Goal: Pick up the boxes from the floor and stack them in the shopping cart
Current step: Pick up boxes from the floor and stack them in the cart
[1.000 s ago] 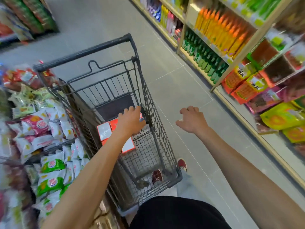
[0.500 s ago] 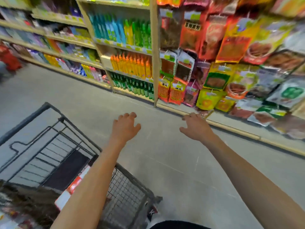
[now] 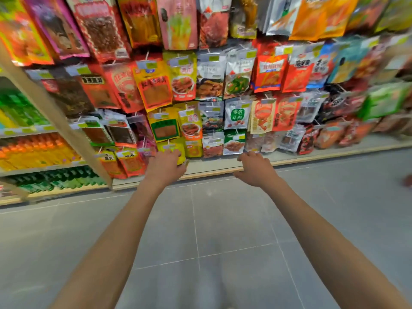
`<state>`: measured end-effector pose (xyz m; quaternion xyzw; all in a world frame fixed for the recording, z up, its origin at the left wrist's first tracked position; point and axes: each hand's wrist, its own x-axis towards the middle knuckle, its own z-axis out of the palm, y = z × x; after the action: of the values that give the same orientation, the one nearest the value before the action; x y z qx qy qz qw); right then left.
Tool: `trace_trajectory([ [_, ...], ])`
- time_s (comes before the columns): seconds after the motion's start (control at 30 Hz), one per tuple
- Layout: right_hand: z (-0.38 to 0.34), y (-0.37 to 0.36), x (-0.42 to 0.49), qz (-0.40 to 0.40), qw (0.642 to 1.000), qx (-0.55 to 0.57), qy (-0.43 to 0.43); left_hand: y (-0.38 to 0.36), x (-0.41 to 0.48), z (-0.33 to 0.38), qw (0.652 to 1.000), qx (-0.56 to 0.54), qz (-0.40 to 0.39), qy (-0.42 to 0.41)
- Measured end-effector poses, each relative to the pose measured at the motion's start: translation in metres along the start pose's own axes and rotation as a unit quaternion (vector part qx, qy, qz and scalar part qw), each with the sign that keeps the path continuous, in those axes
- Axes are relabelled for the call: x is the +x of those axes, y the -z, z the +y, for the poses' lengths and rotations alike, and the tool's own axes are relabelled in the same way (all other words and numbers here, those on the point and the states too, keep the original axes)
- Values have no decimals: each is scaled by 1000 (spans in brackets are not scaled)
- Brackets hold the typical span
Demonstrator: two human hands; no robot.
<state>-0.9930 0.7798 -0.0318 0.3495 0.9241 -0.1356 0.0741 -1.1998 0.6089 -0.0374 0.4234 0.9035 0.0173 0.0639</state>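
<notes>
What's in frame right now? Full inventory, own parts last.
hanging foil snack packets: many, mixed red, yellow, green and silver, in rows on the display wall ahead
orange drink bottles: a row, orange, middle shelf at left
green drink bottles: a row, green, bottom shelf at left
slanted wooden shelf post: one, tan, between bottles and packets
grey tiled floor: grey, foreground
red blurred object: one, right edge, unidentifiable
boxes, cart: none in view
left hand: empty, fingers loosely curled
right hand: empty, fingers loosely curled

Glossy plastic-foil snack packets (image 3: 236, 79) hang above matt grey smooth floor tiles (image 3: 234, 219); pale wood-look shelf upright (image 3: 55, 117) left of packets; shiny plastic orange drink bottles (image 3: 33, 150) further left.
</notes>
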Motion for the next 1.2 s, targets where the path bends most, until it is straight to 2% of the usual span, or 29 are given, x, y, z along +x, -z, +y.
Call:
trace_trajectory([
  [0.07, 121, 29, -31, 30, 993, 0, -110, -7, 45, 138, 993, 10, -5, -118],
  [0.13, 141, 27, -32, 29, 993, 5, -117, -5, 46, 157, 990, 8, -27, -139],
  [0.23, 178, 36, -51, 42, 988, 20, -145, -8, 55, 207, 982, 13, -17, -186],
  [0.47, 266, 51, -97, 54, 966, 33, -250, -3, 75, 333, 948, 30, -35, -316],
  [0.63, 308, 62, -115, 82, 949, 59, -300, -7, 94, 395, 928, 24, -30, -370],
  [0.8, 358, 70, -125, 77, 929, 65, -355, -16, 111, 464, 904, 34, -35, -425],
  [1.2, 477, 104, -99, 81, 883, 75, -456, -29, 203, 612, 858, 28, -44, -512],
])
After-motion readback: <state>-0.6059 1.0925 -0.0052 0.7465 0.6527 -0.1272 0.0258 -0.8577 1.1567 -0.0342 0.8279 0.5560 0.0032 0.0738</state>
